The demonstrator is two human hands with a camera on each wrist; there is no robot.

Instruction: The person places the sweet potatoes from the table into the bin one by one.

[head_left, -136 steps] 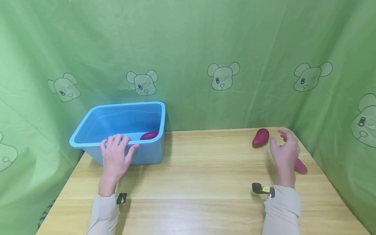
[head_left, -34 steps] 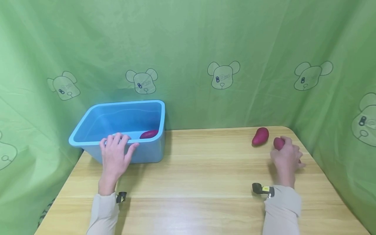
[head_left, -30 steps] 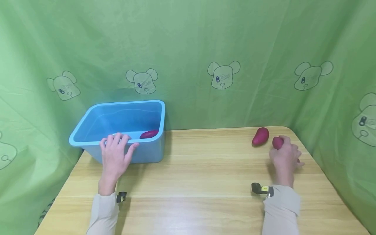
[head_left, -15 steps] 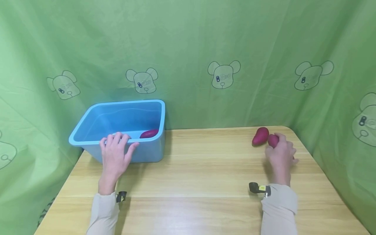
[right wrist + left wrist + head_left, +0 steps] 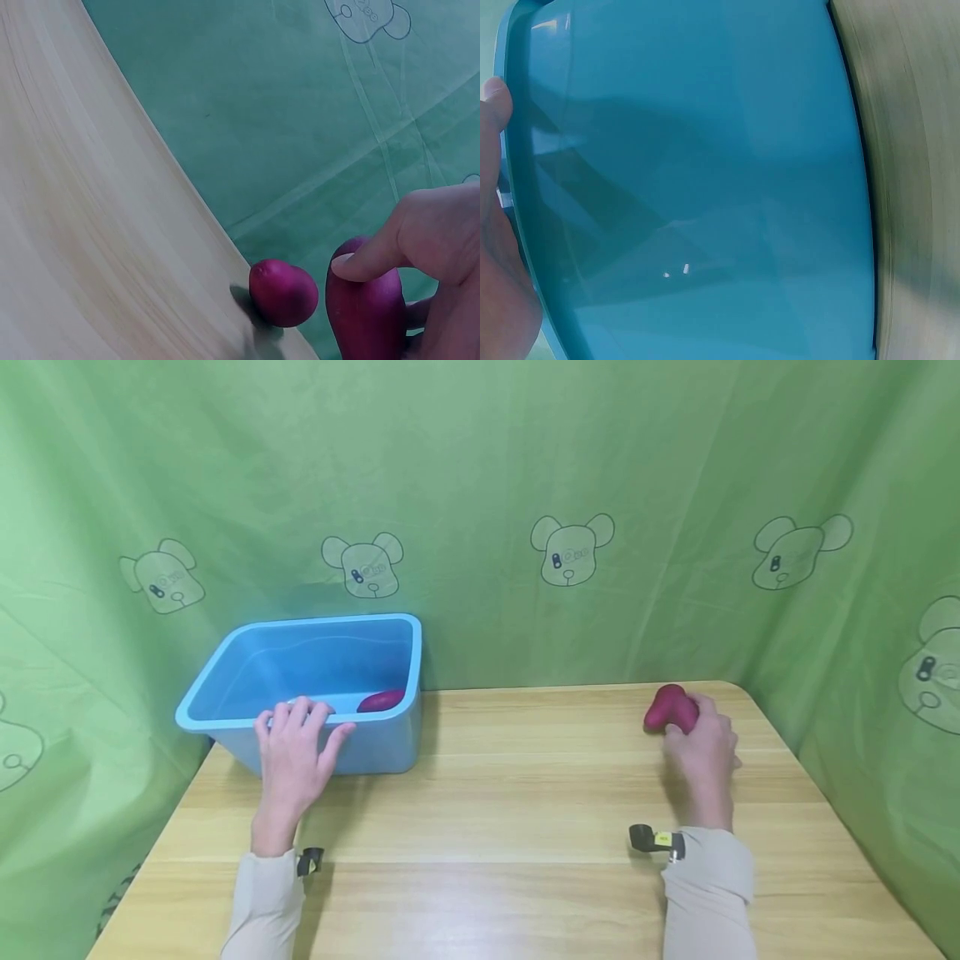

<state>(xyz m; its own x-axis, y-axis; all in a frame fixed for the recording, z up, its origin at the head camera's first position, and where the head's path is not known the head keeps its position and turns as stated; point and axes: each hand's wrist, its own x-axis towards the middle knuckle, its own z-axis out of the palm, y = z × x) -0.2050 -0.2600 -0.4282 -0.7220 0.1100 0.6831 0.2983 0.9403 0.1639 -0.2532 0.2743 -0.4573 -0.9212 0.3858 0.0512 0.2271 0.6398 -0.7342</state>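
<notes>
Red tuber [image 5: 366, 319] held close by its neighbour

Thumb and fingers of the right hand [image 5: 703, 750] close round the red tuber at the far right of the tabletop [image 5: 525, 793]. In the right wrist view a narrow gap parts it from the second tuber [image 5: 283, 294], so a sideways drift could knock that one toward the nearby edge; smooth skin might also slip under the thumb. The left hand [image 5: 294, 768] hooks its fingers over the blue tub [image 5: 382, 750], where a third tuber [image 5: 381, 701] lies. The held tuber looks deep crimson, plump and rounded.
</notes>
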